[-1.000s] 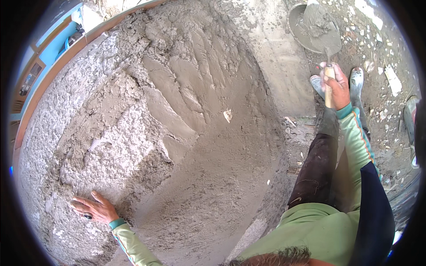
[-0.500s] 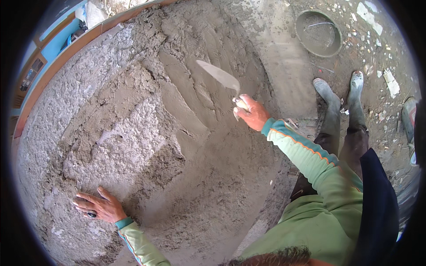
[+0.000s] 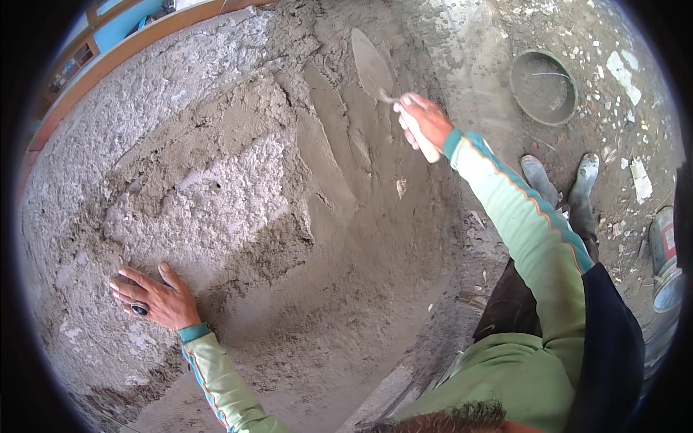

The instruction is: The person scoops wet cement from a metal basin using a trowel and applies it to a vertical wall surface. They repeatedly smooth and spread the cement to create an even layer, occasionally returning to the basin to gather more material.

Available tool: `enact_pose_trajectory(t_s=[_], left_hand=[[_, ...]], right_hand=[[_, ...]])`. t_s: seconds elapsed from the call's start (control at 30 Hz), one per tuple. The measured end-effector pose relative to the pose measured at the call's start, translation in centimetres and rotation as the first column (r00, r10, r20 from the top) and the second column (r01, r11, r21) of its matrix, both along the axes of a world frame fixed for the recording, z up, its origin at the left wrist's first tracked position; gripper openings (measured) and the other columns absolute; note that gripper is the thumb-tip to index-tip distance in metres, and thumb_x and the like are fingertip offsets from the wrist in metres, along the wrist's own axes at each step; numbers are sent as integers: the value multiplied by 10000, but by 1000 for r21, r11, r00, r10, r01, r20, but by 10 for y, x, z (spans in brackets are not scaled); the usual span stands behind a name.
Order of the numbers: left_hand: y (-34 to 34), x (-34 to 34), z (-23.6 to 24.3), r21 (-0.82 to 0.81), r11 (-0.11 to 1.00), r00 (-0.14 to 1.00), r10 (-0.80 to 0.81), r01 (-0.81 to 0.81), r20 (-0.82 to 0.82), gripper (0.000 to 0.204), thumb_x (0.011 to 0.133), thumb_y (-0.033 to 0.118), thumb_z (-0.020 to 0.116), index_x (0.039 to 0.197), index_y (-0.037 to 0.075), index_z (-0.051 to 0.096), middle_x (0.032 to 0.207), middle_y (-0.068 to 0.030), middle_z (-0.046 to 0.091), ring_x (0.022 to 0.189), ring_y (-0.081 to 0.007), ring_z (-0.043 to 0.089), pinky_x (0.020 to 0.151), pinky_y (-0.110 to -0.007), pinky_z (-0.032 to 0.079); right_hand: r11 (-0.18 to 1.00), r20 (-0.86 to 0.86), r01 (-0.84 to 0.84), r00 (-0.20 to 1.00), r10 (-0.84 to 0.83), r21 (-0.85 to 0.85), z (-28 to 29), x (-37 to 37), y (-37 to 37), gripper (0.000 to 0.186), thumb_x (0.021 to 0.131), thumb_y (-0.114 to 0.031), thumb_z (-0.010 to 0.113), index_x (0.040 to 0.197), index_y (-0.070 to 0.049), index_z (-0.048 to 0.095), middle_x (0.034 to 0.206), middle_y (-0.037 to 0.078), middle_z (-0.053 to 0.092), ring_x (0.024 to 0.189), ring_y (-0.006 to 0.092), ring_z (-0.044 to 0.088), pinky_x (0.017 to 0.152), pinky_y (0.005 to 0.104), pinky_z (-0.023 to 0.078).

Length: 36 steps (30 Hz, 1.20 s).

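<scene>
My right hand (image 3: 424, 119) grips the pale handle of a trowel (image 3: 372, 66). The trowel's blade lies flat against the grey wet plaster on the wall (image 3: 238, 180), near the top of the view. My left hand (image 3: 155, 297) is pressed flat on the rough wall at the lower left, fingers spread, a dark ring on one finger. It holds nothing. Smooth trowel strokes (image 3: 328, 151) run down the plaster below the blade, beside rougher patches.
A round pan (image 3: 543, 88) with grey mortar sits on the littered ground at the upper right. My boots (image 3: 563, 187) stand below it. A cylindrical can (image 3: 664, 256) lies at the right edge. A brown frame (image 3: 130, 50) borders the wall's upper left.
My right hand came from the mortar pan to the wall with the trowel, then slid the blade upward along the plaster. My left hand stayed flat on the wall.
</scene>
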<state>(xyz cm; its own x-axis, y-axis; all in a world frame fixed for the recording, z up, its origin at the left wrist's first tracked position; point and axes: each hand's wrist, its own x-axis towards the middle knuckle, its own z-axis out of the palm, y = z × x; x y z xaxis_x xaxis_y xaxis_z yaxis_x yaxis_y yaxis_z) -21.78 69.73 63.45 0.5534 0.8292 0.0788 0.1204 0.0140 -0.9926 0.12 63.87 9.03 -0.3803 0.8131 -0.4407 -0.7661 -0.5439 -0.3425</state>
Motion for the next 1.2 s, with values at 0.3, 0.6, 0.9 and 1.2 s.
enact_pose_trajectory(t_s=[0.3,0.6,0.9,1.2], left_hand=[[-2,-1,20,71,997,996,38,-43,75,819,1029,622,334,1630,100,141,1681,-230,73,1559,-411,54,1231,-605,91],[-21,17,30,-68,985,920,173,-159,353,830,888,532,647,1544,94,389,1609,-245,276,1512,-442,215,1203,-648,135],[-24,8,29,-49,991,904,133,-124,407,838,905,537,624,1564,99,345,1627,-224,245,1523,-418,195,1214,-634,126],[-19,14,29,-70,995,901,93,-69,423,841,874,499,672,1548,96,373,1621,-226,260,1520,-423,195,1219,-632,117]], right_hand=[[959,-166,-284,945,281,0,59,-53,39,332,1049,-486,490,1072,-161,553,737,-11,509,559,123,496,467,306,419],[758,593,-599,521,614,-259,-115,85,-284,341,981,-454,565,990,-120,632,724,120,565,580,289,558,520,454,458],[555,684,-400,-407,606,-730,-76,389,-361,297,962,-263,576,1155,-81,708,1149,261,668,1080,405,645,927,478,523],[689,733,-257,-318,602,-678,-87,344,-336,341,965,-229,557,1249,-83,677,1308,290,610,1238,436,577,1053,475,471]])
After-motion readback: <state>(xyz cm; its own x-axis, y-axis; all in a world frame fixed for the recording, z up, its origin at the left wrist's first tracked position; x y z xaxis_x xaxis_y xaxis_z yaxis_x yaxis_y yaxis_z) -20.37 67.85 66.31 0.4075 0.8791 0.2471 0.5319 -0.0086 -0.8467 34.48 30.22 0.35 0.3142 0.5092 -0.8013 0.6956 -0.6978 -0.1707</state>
